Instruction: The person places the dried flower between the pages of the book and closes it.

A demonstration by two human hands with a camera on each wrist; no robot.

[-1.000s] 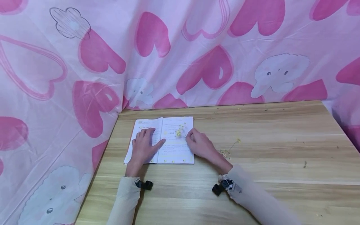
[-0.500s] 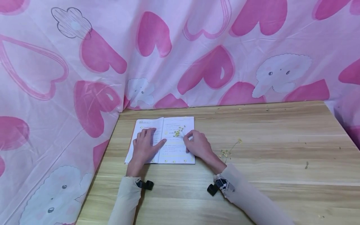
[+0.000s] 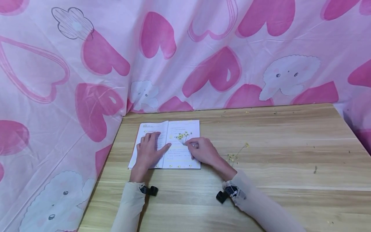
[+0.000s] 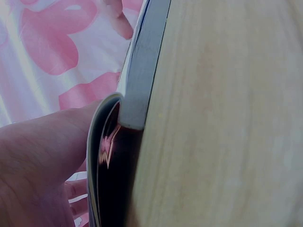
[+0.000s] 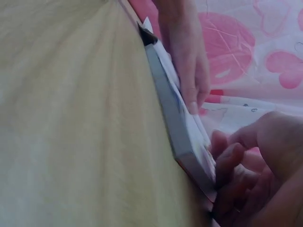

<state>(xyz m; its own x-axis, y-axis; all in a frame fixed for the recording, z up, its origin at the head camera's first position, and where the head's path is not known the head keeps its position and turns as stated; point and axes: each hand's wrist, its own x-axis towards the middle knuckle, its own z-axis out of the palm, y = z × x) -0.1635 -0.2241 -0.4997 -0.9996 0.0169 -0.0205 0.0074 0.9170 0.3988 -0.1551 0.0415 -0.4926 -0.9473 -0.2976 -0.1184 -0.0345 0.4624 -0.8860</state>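
- While the left hand (image 3: 149, 149) lies flat on the book's (image 3: 166, 145) left page, fingers straight and spread, thumb angled toward the spine, its grip holds nothing and only presses the paper down; the forearm runs straight back to the near edge of the worktop (image 3: 275, 154).
- Right hand (image 3: 203, 150) rests on the right page, wrist on the worktop, fingers curled; thumb and forefinger pinch the stem end of a yellow flower sprig (image 3: 182, 136), whose blossoms fan out on the page toward the far edge.
- One book, open, lies flat near the worktop's left rear corner; the right wrist view shows its page edges (image 5: 173, 118) from the side.
- Two sprigs in all; the second sprig (image 3: 236, 154) lies loose on the worktop just right of the right hand.
- Two wrist cameras, one per sleeve; pink heart cloth (image 3: 185, 54) hangs behind and to the left.
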